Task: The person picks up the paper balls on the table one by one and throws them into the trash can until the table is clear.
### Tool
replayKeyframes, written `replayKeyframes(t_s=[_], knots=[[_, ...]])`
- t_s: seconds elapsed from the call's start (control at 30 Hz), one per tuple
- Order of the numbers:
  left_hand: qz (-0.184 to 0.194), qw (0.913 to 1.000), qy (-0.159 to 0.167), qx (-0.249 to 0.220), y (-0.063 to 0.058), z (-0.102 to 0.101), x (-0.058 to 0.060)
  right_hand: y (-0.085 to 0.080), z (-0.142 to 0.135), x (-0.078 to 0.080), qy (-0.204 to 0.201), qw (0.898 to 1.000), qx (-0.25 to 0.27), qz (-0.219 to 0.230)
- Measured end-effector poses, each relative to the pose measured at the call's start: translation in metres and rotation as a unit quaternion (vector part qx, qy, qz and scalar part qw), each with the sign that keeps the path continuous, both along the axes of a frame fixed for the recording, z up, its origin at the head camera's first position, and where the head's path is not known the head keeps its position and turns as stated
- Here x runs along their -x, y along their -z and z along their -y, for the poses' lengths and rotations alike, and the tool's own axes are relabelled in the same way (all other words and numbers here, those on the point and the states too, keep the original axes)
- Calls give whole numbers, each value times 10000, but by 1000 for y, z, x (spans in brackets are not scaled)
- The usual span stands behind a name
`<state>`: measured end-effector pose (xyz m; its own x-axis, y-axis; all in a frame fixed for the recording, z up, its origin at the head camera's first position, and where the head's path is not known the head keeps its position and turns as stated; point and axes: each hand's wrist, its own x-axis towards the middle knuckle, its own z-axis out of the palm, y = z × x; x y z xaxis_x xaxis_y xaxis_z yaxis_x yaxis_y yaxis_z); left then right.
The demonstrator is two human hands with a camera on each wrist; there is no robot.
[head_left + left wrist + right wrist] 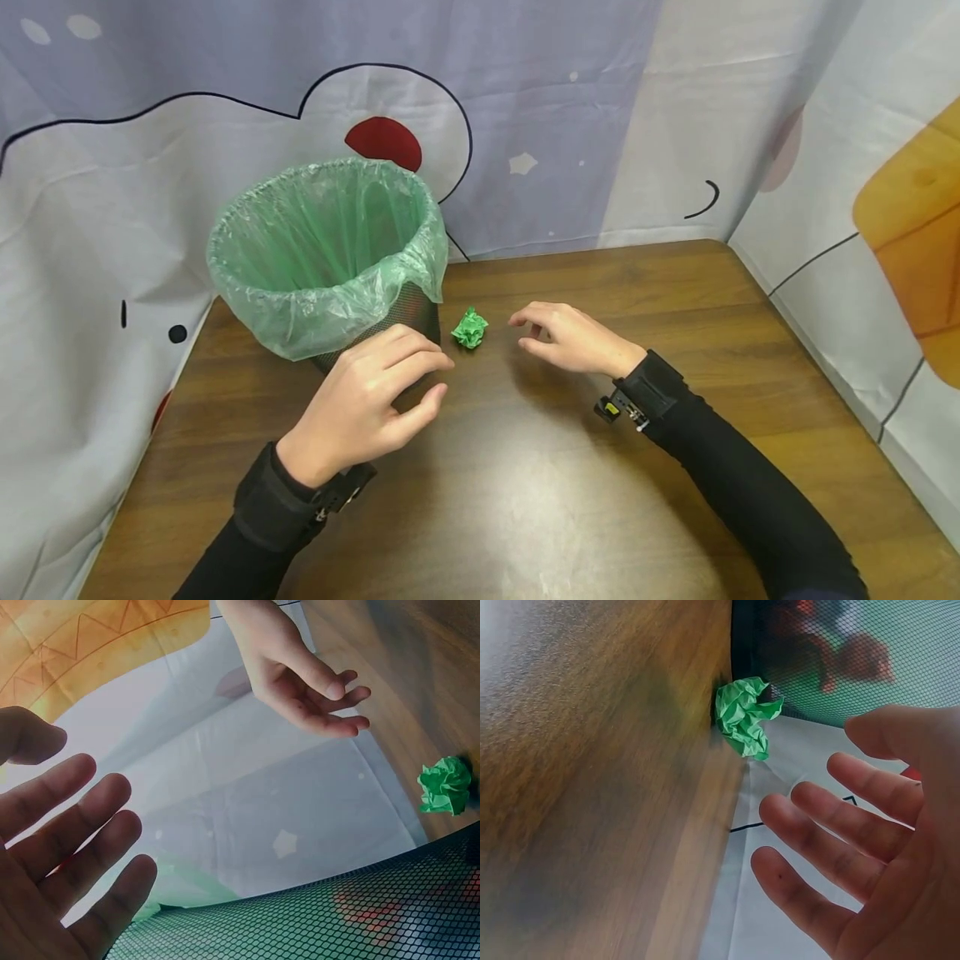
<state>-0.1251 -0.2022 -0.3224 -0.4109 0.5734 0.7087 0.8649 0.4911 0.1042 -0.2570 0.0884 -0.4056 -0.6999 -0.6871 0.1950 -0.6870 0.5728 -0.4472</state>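
A crumpled ball of green paper (470, 328) lies on the wooden table, just right of a black mesh bin (411, 314) lined with a green plastic bag (330, 312). My right hand (573, 337) hovers to the right of the paper ball, fingers loosely bent and holding nothing. In front of the bin is my left hand (367, 400), its fingers relaxed and nothing in them. The right wrist view shows the paper ball (746, 718) close to the bin's base, apart from the fingertips (776, 814). Reddish items (862, 656) show through the mesh.
Behind the table (540, 508) hangs a printed curtain (540, 125), and another stretch of cloth (817, 250) runs along the right side. The bin stands at the table's back left. Black bands with small cameras (611, 408) sit on both wrists.
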Motion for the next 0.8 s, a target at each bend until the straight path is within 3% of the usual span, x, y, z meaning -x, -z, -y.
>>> replayKeyframes(t_s=[0.8], knots=[[274, 9988, -123, 397, 11, -1, 2, 5, 34, 24, -99, 9996, -227, 152]])
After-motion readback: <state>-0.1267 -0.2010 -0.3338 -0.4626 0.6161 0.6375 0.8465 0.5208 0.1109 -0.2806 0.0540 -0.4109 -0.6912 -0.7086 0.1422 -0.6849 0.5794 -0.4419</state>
